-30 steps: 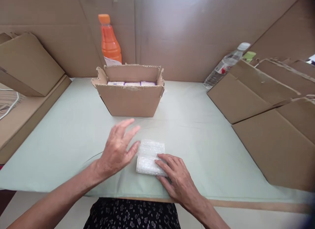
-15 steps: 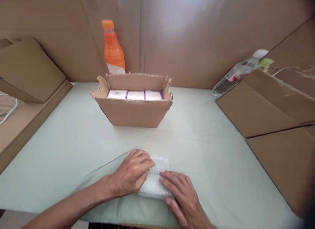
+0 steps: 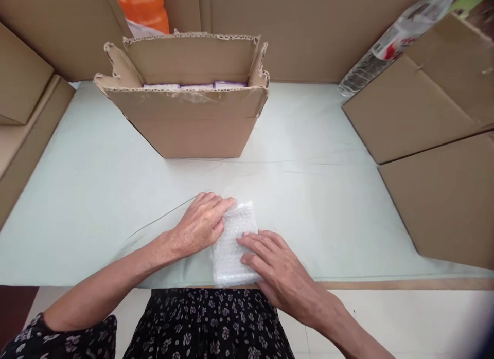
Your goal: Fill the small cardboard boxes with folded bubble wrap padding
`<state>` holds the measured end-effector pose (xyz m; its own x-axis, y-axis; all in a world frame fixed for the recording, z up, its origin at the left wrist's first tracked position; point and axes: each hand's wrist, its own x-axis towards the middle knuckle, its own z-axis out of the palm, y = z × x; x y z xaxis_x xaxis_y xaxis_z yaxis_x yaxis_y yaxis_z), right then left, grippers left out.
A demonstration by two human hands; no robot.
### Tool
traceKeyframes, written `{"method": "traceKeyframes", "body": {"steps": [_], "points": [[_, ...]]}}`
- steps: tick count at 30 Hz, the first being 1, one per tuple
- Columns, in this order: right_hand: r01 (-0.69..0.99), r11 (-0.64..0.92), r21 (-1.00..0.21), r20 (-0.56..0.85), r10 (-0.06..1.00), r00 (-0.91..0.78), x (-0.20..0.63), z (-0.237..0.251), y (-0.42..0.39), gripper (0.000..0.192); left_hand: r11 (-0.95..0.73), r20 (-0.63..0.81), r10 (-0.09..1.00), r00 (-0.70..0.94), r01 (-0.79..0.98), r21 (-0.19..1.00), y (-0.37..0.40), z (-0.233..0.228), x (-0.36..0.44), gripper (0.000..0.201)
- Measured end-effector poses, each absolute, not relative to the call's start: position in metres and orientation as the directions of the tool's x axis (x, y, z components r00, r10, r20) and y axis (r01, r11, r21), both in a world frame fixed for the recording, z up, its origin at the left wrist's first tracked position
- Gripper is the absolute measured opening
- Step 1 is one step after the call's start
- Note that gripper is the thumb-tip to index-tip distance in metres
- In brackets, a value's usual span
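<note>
Far left, a plain brown cardboard box (image 3: 23, 76) is sitting at the table's side. Next, a bottle of orange liquid (image 3: 142, 12), top out of frame, is standing behind an open-topped brown cardboard box with torn flap edges (image 3: 185, 122); three white packs with purple edging (image 3: 231, 85) are showing inside.

Left hand (image 3: 203, 222) is bearing on the far-left edge of the packet, fingers close together and curled over. Thumb side is partly hidden, so can't tell if it's pinching or only pressing.

Packet: flat, oblong, clear-white bubble wrap (image 3: 227, 256), lying at the front edge of the pale green cloth-covered table (image 3: 309, 210), slightly skewed, between the hands. Contents not showing. My read: light, soft and springy outside, a bit slick on the cloth; stiffness of the core unknown. Treating it as fragile is sensible, given the wrap. Best hold: both long sides, flat fingers, even pressure. Avoid pinching one corner; loose film could be peeling or slipping there.

Right hand (image 3: 274, 269) is lying over the near-right part, fingers slightly apart on top, thumb mostly hidden at the side. Contact clear; can't tell if it's clamping.

Further right, a clear plastic bottle with a red-and-white label (image 3: 397, 45) is leaning beside closely set brown cardboard boxes (image 3: 455, 199).
</note>
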<state>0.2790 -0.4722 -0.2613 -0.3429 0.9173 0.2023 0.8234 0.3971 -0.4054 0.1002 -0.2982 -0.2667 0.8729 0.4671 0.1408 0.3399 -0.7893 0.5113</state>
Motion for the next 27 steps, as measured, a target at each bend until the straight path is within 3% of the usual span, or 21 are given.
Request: {"method": "traceKeyframes", "body": {"steps": [3,5,8,10,12,15,19,22,27], "points": [[0.892,0.383,-0.240,0.346,0.892,-0.290,0.298,-0.249,-0.474,0.028,-0.667,0.141,0.633,0.761,0.444,0.598,-0.301,-0.247,0.088,0.042],[0.961,0.264,-0.078,0.398,0.892,-0.213,0.318,-0.242,-0.476,0.027,-0.575,0.094,0.729,0.678,0.531,0.622,-0.305,-0.238,0.075,0.044],[0.996,0.028,0.087,0.397,0.916,-0.060,0.345,-0.233,-0.483,0.022,-0.489,-0.035,0.772,0.635,0.628,0.606,-0.315,-0.237,0.054,0.051],[0.995,-0.060,0.078,0.436,0.900,0.020,0.349,-0.230,-0.486,0.015,-0.440,-0.128,0.770,0.625,0.666,0.602,-0.324,-0.243,0.044,0.055],[1.000,-0.029,-0.011,0.511,0.859,0.031,0.334,-0.228,-0.484,0.014,-0.392,-0.182,0.772,0.609,0.681,0.619,-0.333,-0.251,0.038,0.057],[0.968,0.199,-0.151,0.532,0.842,-0.090,0.281,-0.235,-0.468,0.020,-0.351,-0.185,0.791,0.583,0.682,0.642,-0.343,-0.259,0.035,0.058],[0.875,0.460,-0.152,0.318,0.861,-0.397,0.226,-0.261,-0.439,0.022,-0.376,-0.106,0.838,0.536,0.705,0.601,-0.344,-0.263,0.034,0.058],[0.939,0.329,-0.098,0.257,0.920,-0.296,0.246,-0.276,-0.446,0.017,-0.376,-0.086,0.861,0.501,0.743,0.554,-0.342,-0.265,0.031,0.057],[1.000,-0.027,0.016,0.313,0.950,0.021,0.335,-0.271,-0.505,0.019,-0.375,-0.093,0.868,0.488,0.766,0.523,-0.340,-0.268,0.026,0.058]]}}
